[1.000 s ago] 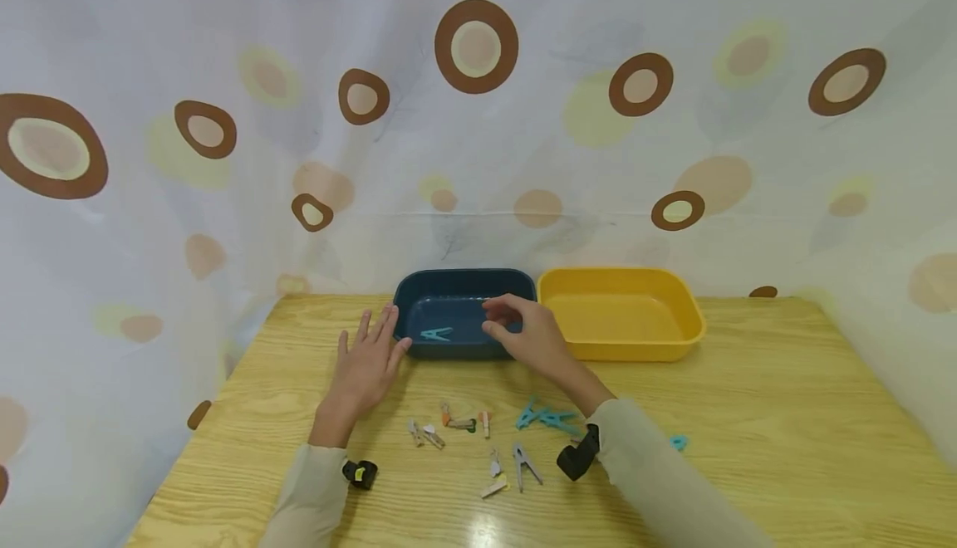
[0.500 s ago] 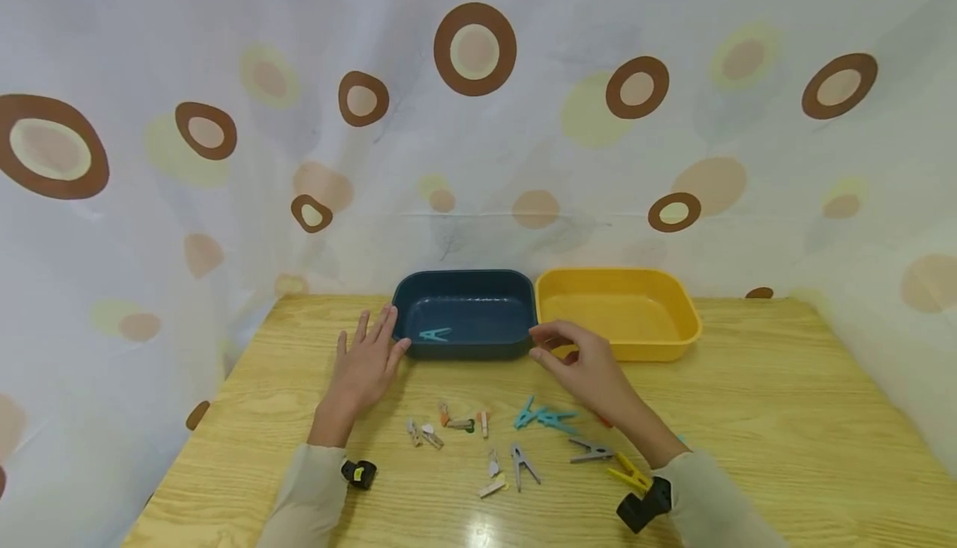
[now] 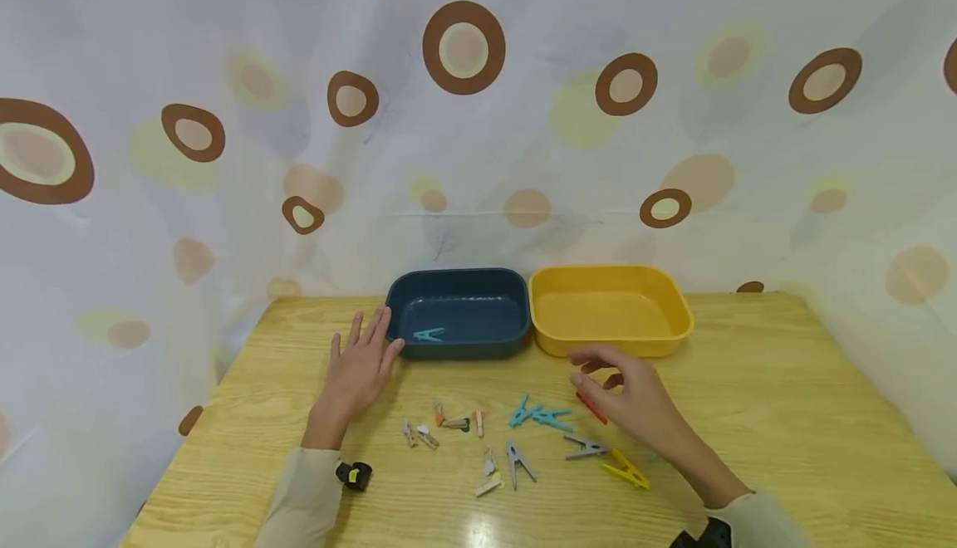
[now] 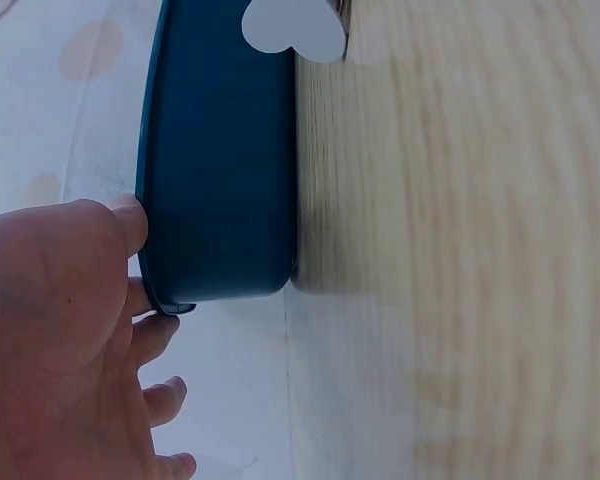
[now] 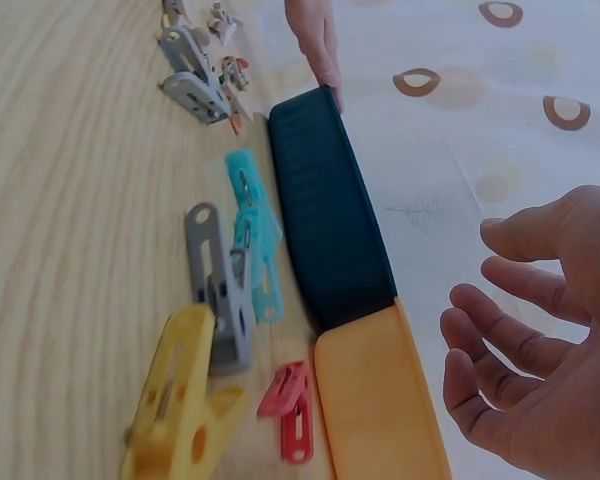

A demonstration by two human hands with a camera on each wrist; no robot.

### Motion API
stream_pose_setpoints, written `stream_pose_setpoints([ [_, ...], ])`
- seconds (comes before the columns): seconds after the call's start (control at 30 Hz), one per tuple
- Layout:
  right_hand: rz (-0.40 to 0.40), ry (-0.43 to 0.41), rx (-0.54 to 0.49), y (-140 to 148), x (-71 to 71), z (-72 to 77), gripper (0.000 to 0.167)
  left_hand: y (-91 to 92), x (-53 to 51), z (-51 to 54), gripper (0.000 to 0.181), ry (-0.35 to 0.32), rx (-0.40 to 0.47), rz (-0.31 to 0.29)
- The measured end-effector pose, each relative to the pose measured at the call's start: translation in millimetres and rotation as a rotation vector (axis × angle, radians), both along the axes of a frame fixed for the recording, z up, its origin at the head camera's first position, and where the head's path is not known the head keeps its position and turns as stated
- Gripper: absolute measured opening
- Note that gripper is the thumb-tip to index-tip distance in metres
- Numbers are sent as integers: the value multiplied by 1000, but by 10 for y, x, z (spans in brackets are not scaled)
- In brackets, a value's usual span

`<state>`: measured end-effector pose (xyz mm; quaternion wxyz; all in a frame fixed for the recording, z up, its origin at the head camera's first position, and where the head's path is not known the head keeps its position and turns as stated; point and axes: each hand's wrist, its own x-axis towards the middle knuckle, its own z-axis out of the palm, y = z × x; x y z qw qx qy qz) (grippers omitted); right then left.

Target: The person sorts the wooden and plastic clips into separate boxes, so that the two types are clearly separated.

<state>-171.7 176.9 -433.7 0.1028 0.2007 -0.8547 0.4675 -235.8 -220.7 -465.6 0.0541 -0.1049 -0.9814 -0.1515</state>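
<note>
My left hand (image 3: 359, 371) touches the left corner of a dark blue bin (image 3: 458, 350) with its fingers spread. In the left wrist view, the thumb (image 4: 130, 222) rests on the rim. One light blue clothespin (image 3: 429, 335) lies inside that bin. My right hand (image 3: 635, 394) hovers in front of a yellow bin (image 3: 549, 343), above the table, its fingers loosely bent and nothing between them. Beneath it lies a red clothespin (image 3: 591, 407). Nearby on the table are a yellow clothespin (image 3: 626, 471), a grey clothespin (image 3: 585, 447) and light blue clothespins (image 3: 552, 418).
Several small wooden clothespins (image 3: 456, 424) lie left of centre, some with coloured decorations. Another grey clothespin (image 3: 517, 462) is in front. A patterned cloth (image 3: 478, 158) hangs behind the wooden table (image 3: 785, 415). The bins stand side by side at the back.
My right hand has moved from over the dark blue bin to the right and nearer, in front of the yellow bin. The left hand has stayed at the blue bin. The view has shifted slightly.
</note>
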Motion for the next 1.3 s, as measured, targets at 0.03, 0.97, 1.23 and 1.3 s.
stream_pose_setpoints([
  [0.03,-6,7,7,29,20,-5,22,2,1,4,66,2,1,-1],
  [0.97,-96,42,154,847,385,-412,27,-15,19,-18,67,-20,11,-8],
  [1.23,-84,-3,171,1017,418,-534,31,0,-11,1,68,-20,12,-12],
  [1.3,-64,-25,180,1038,406,-554,33,-17,-2,-5,68,-30,4,-5],
])
